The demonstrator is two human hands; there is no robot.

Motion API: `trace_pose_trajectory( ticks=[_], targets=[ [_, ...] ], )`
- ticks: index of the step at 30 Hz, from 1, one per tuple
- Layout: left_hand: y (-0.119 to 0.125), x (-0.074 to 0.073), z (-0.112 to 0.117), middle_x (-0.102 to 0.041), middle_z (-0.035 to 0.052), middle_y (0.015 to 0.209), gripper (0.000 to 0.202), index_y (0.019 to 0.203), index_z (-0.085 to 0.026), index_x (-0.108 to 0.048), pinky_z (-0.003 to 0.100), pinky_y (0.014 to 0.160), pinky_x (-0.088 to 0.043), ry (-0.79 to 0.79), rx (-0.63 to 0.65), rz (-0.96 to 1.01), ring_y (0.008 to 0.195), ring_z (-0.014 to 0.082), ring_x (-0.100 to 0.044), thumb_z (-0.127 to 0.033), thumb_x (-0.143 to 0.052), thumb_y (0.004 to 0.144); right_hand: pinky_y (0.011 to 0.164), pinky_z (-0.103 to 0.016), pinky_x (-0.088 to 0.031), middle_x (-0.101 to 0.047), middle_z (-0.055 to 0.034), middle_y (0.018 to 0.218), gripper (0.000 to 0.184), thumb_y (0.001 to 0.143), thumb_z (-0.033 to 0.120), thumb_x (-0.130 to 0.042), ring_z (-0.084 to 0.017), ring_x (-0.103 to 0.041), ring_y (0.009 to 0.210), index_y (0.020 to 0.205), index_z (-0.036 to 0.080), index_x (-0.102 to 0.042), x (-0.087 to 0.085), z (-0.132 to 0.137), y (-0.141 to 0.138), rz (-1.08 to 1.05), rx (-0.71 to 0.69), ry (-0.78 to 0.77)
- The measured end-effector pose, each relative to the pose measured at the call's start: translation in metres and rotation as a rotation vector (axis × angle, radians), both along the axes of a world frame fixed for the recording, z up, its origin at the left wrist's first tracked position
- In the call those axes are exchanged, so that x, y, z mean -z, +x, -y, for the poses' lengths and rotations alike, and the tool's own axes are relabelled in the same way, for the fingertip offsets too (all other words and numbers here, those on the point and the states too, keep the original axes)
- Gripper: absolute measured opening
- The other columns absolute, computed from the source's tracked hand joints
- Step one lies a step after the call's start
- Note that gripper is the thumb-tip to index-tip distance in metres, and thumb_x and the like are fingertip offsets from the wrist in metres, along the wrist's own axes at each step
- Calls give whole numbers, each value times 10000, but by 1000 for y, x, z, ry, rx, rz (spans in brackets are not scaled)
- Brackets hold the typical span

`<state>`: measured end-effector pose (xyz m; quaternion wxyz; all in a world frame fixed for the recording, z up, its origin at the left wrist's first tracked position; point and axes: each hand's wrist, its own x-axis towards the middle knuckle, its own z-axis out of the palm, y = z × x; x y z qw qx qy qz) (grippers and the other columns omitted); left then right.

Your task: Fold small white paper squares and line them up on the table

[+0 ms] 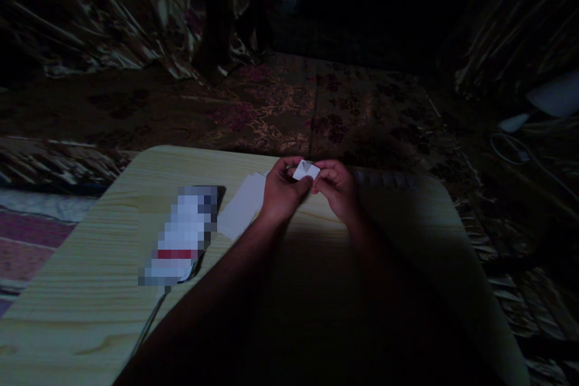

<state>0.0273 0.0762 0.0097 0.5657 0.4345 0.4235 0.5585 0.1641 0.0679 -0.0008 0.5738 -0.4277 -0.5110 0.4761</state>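
A small piece of folded white paper (306, 169) is held up between my two hands above the far part of the table. My left hand (284, 192) grips its left side, thumb along the near edge. The fingers of my right hand (338, 186) pinch its right corner. Flat white paper sheets (242, 205) lie on the table just left of my left hand. To the right of my right hand, a dim row of small pale pieces (384, 180) runs along the far edge; their kind is hard to make out in the shadow.
The light wooden table (104, 241) has rounded corners. On its left lies a blurred-out phone-like device (187, 235) with a cable (149, 322) running toward me. Dark patterned fabric (280, 102) covers the seat beyond. A white object with a cord (515, 123) is at the right.
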Motion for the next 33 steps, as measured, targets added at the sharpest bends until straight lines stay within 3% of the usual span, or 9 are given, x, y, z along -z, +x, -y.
trace_pose_trajectory(
  ticks=[25, 33],
  targets=[
    [0, 3, -1, -658, -37, 700, 432, 961, -204, -579, 247, 556, -460, -26, -46, 33, 559, 117, -584, -144, -784, 585, 618, -281, -473, -663, 64, 655, 313, 714, 180, -682, -128, -607, 596, 1014, 224, -606, 0, 0, 0, 33, -15, -26],
    [0, 2, 0, -693, -9, 793, 456, 1039, -196, -606, 252, 625, -487, 14, -5, -2, 645, 122, -613, -167, -793, 624, 622, -287, -475, -655, 66, 642, 305, 707, 189, -682, -129, -600, 594, 1000, 227, -604, 0, 0, -1, 13, 53, -21]
  ],
)
